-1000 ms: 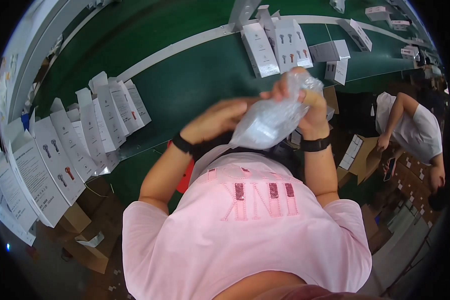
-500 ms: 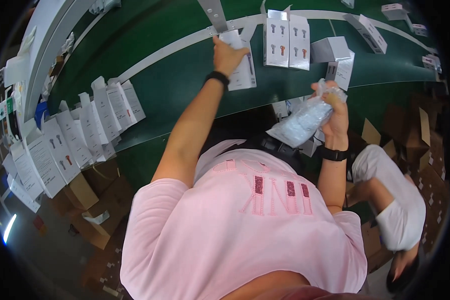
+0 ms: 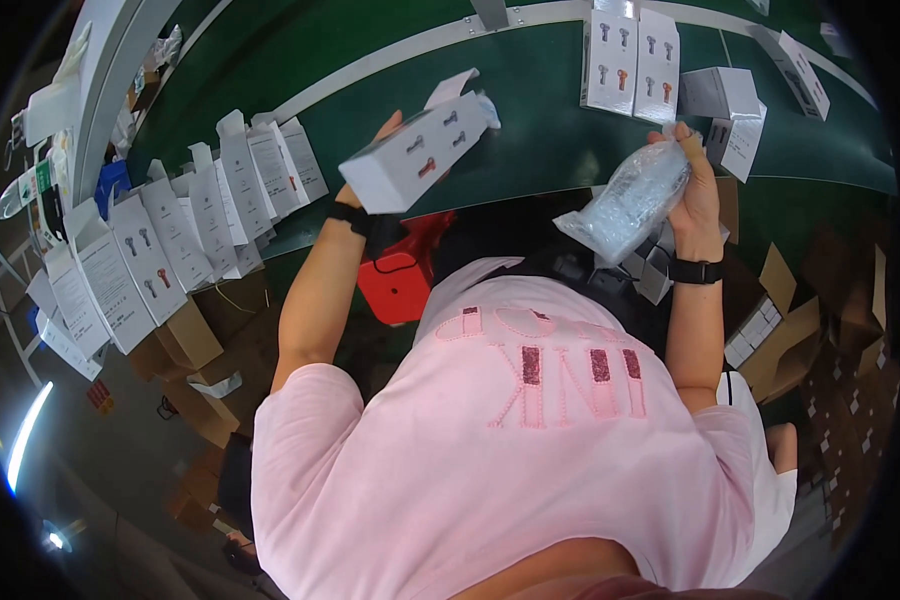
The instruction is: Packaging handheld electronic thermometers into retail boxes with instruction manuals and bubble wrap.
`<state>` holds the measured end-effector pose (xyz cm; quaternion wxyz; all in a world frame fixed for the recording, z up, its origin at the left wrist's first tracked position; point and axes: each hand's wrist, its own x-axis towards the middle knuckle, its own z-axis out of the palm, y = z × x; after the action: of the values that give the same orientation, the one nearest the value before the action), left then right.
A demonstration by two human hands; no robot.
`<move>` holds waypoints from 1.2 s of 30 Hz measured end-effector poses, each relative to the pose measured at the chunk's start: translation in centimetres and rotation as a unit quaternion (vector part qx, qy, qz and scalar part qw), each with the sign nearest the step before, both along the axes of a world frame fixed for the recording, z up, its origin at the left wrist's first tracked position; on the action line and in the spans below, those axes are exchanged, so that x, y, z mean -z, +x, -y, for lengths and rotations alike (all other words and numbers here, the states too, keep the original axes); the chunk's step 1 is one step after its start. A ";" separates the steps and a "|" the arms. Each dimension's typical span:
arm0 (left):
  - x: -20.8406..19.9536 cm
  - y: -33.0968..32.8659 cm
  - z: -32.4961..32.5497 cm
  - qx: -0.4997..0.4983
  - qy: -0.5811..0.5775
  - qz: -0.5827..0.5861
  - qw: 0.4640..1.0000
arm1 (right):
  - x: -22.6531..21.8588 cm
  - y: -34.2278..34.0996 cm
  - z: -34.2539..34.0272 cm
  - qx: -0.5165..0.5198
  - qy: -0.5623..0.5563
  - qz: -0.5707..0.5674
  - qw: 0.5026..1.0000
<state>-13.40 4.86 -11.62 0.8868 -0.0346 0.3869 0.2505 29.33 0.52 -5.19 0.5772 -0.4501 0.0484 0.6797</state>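
My left hand [image 3: 390, 124] is wrapped around a white carton [image 3: 418, 152] and hides mostly behind it. The carton is tilted, with small pictures of grey and orange devices on its face. Its flap stands up at the far end, where a bit of clear plastic [image 3: 488, 112] shows. In my right hand [image 3: 702, 195] is a clear plastic bag [image 3: 625, 205] with pale bluish contents, pinched by its top and hanging at the table's front edge. What exactly is in the bag cannot be made out.
A row of white cartons with raised flaps [image 3: 150, 255] lines the green table [image 3: 515, 150] at left. More cartons [image 3: 630, 62] stand at far right. A red stool [image 3: 400, 285] is below the edge. Brown cardboard boxes [image 3: 785, 320] are on the floor; another person's white-clothed leg [image 3: 765, 480] is at right.
My left hand has lifted the white carton off the table and brought it left and nearer, turned at a slant. The right hand still holds the bag. The whole view has shifted.
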 end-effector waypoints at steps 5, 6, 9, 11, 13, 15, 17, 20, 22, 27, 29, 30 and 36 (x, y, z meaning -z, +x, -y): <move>-6.3 -0.5 1.9 0.004 0.069 -0.086 0.994 | -0.3 -1.0 -0.5 -0.045 0.034 0.039 0.998; -4.9 -1.5 2.3 0.028 0.163 -0.105 0.980 | -0.8 -1.3 -1.2 -0.049 0.035 0.043 0.997; -9.7 0.8 3.2 0.074 0.372 -0.262 0.887 | -2.8 -1.8 -2.8 -0.038 0.141 -0.024 0.989; -10.7 1.7 4.3 0.107 0.486 -0.314 0.809 | -4.4 -1.2 -4.6 0.041 0.177 -0.018 0.983; -12.5 2.2 5.5 0.151 0.553 -0.327 0.751 | -7.8 -2.1 -7.1 0.162 0.162 0.055 0.972; -13.1 2.0 6.7 0.125 0.618 -0.276 0.726 | -12.2 -5.5 -9.2 0.160 0.195 0.105 0.962; -14.1 1.1 7.5 0.130 0.599 -0.193 0.767 | -14.5 -7.0 -9.2 0.041 0.283 -0.011 0.958; -15.8 -1.8 6.4 0.180 0.604 -0.156 0.760 | -17.8 -12.5 -8.4 -0.133 0.370 -0.132 0.910; -16.0 -3.0 6.1 0.184 0.629 -0.167 0.737 | -19.8 -16.3 -7.2 -0.174 0.347 -0.193 0.901; -17.6 -3.4 5.5 0.184 0.368 0.037 0.911 | -19.6 -17.0 -6.8 -0.150 0.352 -0.047 0.923; -18.8 -3.3 4.8 0.197 0.386 -0.007 0.901 | -19.6 -16.6 -6.6 -0.162 0.358 -0.084 0.916; -19.0 -3.5 4.4 0.253 0.449 -0.036 0.856 | -19.8 -16.4 -6.3 -0.131 0.332 -0.043 0.933; -21.9 -2.4 1.3 0.379 0.667 -0.238 0.595 | -21.0 -14.9 -6.7 -0.091 0.330 -0.044 0.938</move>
<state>-15.83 3.57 10.25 0.5538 0.7775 0.2872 0.0792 14.40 7.26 15.80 0.6266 -0.2062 -0.1946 0.7259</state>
